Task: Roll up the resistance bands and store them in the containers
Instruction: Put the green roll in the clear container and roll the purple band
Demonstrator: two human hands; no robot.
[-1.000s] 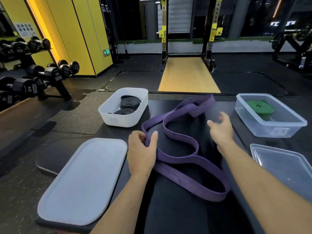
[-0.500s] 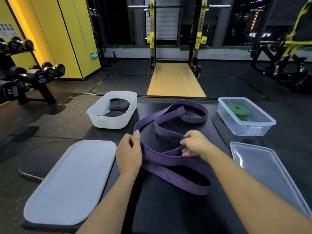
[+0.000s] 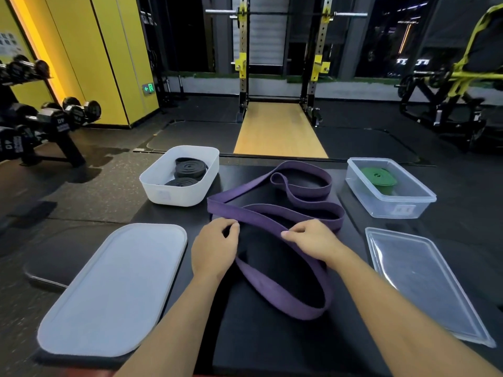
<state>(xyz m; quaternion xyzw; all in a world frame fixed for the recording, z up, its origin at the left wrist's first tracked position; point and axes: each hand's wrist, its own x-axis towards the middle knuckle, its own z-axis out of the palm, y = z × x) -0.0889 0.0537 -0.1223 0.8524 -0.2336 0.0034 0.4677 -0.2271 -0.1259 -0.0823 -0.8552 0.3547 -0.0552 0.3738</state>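
A long purple resistance band (image 3: 275,291) lies in loose loops across the black mat. My left hand (image 3: 215,247) pinches a strand of it near the left side. My right hand (image 3: 313,238) grips the same strand a little to the right. A white container (image 3: 202,170) at the back left holds two rolled black bands (image 3: 190,168). A clear container (image 3: 419,198) at the back right holds one rolled green band (image 3: 378,176).
A white lid (image 3: 114,289) lies at the near left and a clear lid (image 3: 424,281) at the near right. The black mat (image 3: 272,344) ends at a far edge behind the containers. A dumbbell rack (image 3: 40,123) stands far left, a squat rack behind.
My right hand came back from the far side of the band and took hold of a strand beside my left hand. The band's loops have shifted and the view has moved left.
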